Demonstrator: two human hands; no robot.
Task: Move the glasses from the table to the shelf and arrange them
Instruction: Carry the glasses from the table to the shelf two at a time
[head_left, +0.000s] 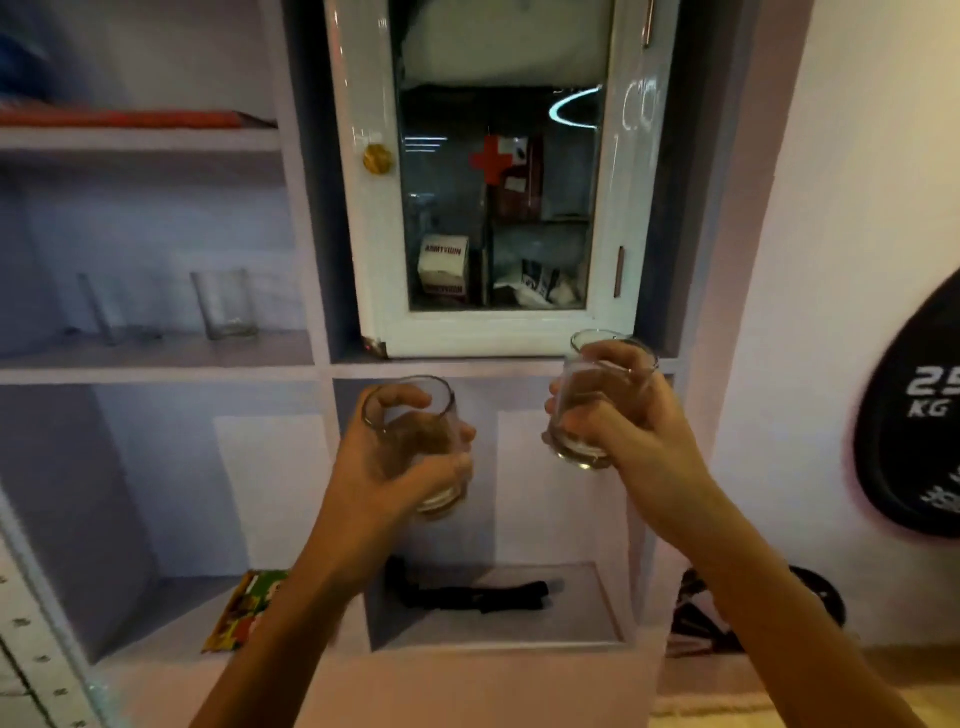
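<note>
- Left of centre: left glass (415, 447), clear and empty, upright in mid-air, gripped by left hand (363, 467) with fingers and thumb curled round its wall.
- Right of centre, slightly higher: right glass (597, 405), tilted a little, clasped by right hand (639, 431), fingers wrapped round its side, base showing below them.
- Both well apart from each other and clear of every board.
- Middle left: shelf board (156, 358) bearing a standing glass (226, 306) and, further left, a blurred glass (104, 312).
- Upper centre, behind the held pair: white first-aid cabinet (369, 234) with glazed door, red cross and boxes inside; lower edge overlaps the right glass's rim in the picture.
- Lower centre: black object (467, 595) in a compartment; colourful packet (244, 608) to its left.
- Right edge: weight plate (914, 415) marked 25 KG.
</note>
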